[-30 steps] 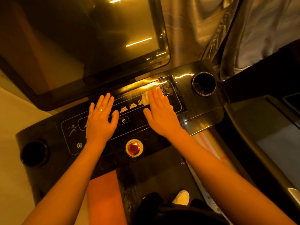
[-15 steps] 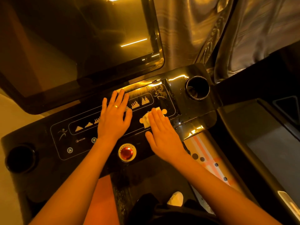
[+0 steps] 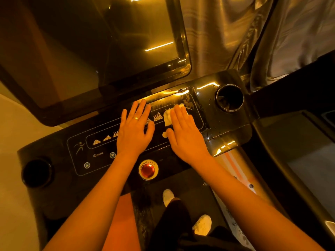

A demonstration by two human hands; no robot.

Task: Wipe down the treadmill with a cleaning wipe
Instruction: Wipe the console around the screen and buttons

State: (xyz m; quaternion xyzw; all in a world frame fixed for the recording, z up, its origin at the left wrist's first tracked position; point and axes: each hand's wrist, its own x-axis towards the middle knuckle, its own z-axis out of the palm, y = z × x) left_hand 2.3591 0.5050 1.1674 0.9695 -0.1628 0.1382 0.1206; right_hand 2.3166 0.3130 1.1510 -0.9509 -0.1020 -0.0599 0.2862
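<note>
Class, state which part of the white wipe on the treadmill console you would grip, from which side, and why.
Probably pinch the wipe by its crumpled free edge, coming from above on its left. The right hand lies flat over the rest, pressing it to the console, so only that bunched edge shows.

left hand [image 3: 134, 131] flat, right hand [image 3: 186, 136] flat

Glossy black treadmill console [image 3: 59, 142], white wipe [image 3: 168, 115] flat on it under the right hand [image 3: 186, 136], left hand [image 3: 134, 133] flat alongside, red emergency button [image 3: 148, 170] below.
</note>
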